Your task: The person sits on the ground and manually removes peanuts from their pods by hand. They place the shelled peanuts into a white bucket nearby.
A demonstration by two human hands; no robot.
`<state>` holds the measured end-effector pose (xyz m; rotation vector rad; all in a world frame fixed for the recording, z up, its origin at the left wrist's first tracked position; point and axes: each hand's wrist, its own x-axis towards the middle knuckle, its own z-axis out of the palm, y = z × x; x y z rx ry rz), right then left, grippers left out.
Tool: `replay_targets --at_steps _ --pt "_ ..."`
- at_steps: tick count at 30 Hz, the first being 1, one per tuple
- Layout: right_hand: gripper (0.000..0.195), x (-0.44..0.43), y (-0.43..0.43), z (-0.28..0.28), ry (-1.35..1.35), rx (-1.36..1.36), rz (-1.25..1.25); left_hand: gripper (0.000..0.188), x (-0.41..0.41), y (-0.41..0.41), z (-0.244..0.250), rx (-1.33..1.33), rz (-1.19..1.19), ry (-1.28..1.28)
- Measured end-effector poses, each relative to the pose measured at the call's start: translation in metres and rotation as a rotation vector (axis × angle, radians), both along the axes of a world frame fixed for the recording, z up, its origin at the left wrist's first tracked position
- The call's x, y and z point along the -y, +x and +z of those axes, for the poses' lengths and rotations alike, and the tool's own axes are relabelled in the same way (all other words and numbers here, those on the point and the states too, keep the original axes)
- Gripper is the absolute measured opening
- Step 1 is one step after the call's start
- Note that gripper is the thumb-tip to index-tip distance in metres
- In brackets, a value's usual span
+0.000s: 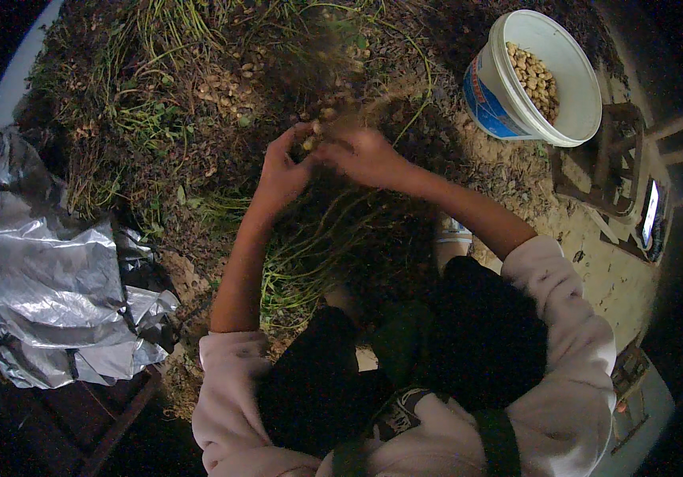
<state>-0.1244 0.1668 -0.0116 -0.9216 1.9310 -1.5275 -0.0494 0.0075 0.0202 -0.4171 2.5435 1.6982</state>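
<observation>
Both my hands meet over a heap of pulled peanut plants. My left hand curls around a small cluster of pods on the root end of one peanut plant. Close against it, my right hand has bent fingers at the same root end; motion blurs it, and its fingertips are partly hidden. Fine roots spread above the right hand. Green stems run from below the hands towards my legs. More loose pods lie among the plants beyond my left hand.
A white plastic bucket, partly filled with peanuts, stands tilted in view at the upper right. Beside it are a wooden stool and a lit screen. Crumpled silver sheeting lies at the left. Dry soil shows at the right.
</observation>
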Motion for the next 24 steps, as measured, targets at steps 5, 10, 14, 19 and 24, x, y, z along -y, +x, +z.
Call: replay_targets --at_steps 5,10,14,19,24 --pt "0.034 -0.012 -0.005 0.011 0.086 0.202 0.031 0.031 -0.01 0.002 0.015 0.078 0.01 0.22" --pt "0.034 -0.015 -0.005 0.014 0.131 0.235 0.091 0.029 -0.006 0.007 0.004 0.071 0.058 0.289" --pt "0.025 -0.015 0.006 -0.001 -0.02 -0.159 0.042 0.024 -0.023 0.008 0.012 0.1 0.225 0.353" --pt "0.021 -0.023 0.011 0.019 -0.002 -0.281 0.058 0.019 -0.036 0.012 -0.008 -0.18 0.188 0.207" --pt "0.021 -0.061 0.011 0.055 0.113 -0.101 0.131 0.021 -0.022 0.011 -0.014 -0.012 0.306 0.114"
